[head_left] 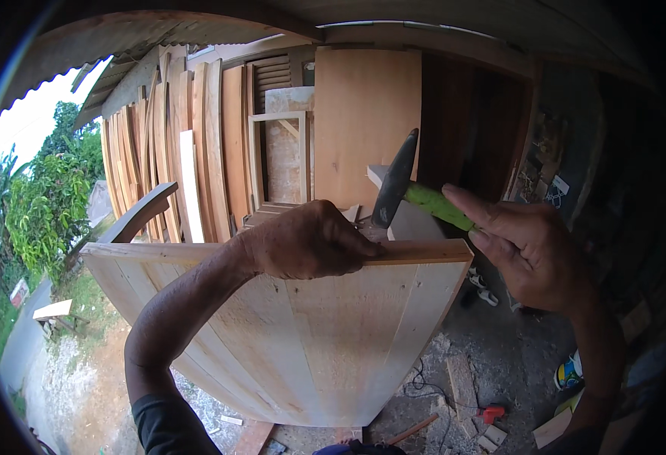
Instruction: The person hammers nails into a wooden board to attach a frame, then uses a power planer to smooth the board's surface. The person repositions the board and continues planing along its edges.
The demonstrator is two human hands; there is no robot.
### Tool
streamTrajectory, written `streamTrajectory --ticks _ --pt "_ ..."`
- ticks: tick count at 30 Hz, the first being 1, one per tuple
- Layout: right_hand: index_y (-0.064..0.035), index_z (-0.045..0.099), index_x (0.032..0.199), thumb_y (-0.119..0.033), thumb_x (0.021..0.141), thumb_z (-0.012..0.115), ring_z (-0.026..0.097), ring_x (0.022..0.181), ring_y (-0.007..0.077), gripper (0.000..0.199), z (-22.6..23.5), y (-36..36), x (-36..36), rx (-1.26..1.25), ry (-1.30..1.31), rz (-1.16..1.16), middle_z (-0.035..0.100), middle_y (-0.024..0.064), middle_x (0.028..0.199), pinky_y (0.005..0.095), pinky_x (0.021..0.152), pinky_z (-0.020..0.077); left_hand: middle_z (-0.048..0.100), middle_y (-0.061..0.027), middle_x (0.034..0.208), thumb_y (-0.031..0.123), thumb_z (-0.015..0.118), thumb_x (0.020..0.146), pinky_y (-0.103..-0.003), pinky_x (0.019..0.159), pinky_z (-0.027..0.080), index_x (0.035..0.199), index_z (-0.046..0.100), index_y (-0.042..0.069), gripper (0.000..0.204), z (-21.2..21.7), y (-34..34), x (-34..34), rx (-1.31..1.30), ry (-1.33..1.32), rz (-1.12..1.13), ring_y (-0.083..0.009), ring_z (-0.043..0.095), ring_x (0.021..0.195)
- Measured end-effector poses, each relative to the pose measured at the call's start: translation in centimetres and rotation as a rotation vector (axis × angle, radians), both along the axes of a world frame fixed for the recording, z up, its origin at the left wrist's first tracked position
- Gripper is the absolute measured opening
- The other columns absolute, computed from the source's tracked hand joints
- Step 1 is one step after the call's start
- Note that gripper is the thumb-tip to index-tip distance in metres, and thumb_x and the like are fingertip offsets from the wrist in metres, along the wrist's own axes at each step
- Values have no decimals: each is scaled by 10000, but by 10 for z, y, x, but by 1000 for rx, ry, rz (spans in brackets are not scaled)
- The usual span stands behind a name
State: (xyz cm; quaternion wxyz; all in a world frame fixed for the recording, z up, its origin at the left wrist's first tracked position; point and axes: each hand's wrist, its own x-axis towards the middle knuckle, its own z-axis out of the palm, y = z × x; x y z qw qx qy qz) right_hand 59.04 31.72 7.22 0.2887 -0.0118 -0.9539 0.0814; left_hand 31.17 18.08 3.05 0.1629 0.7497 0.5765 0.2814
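Note:
A pale wooden panel (302, 334) made of joined boards stands upright in front of me, its top edge level with my hands. My left hand (302, 241) rests on that top edge, fingers curled as if pinching something small that I cannot make out. My right hand (526, 243) grips the green handle of a hammer (409, 189). The dark hammer head is tilted, its lower end just above the panel's top edge beside my left fingertips.
Many planks (196, 144) lean against the workshop wall behind, with a wooden frame (280, 155) and a large plywood sheet (363, 121). The dirt floor holds offcuts, a cable and a small red tool (490, 413). Green plants (45, 205) grow at the left.

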Motion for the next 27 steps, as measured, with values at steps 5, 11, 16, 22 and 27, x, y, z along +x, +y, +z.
streamTrajectory --ticks 5,11,16,22,27 --pt "-51 570 1444 5 966 598 643 634 181 483 7 -4 1 66 -194 -98 722 174 870 332 620 498 769 -135 1093 49 728 912 -306 884 610 1190 749 53 278 1 0 2 -32 -22 11 -184 756 935" --pt "-34 567 1441 6 968 587 612 619 169 476 3 1 -4 14 56 23 695 151 813 332 600 480 773 -120 1089 108 725 921 -308 891 607 1170 763 75 253 0 -1 1 -21 -13 22 -174 753 924" --pt "-36 569 1433 4 966 598 719 735 257 470 11 2 -2 38 -72 -22 733 226 940 378 697 564 772 -122 1089 104 726 923 -308 893 606 1169 763 76 251 1 -2 4 -20 4 23 -176 754 918" --pt "-17 576 1422 18 970 589 680 673 191 454 1 -2 -2 91 -140 -12 755 173 950 350 667 545 768 -123 1106 98 723 924 -303 915 599 1166 763 68 247 0 0 2 -53 -27 37 -178 754 924" --pt "-16 585 1415 3 982 583 660 651 184 433 12 -6 -6 -69 49 -21 755 171 960 351 647 536 769 -123 1103 95 717 929 -304 918 597 1183 756 73 258 0 -3 -1 -5 -14 8 -181 751 935"
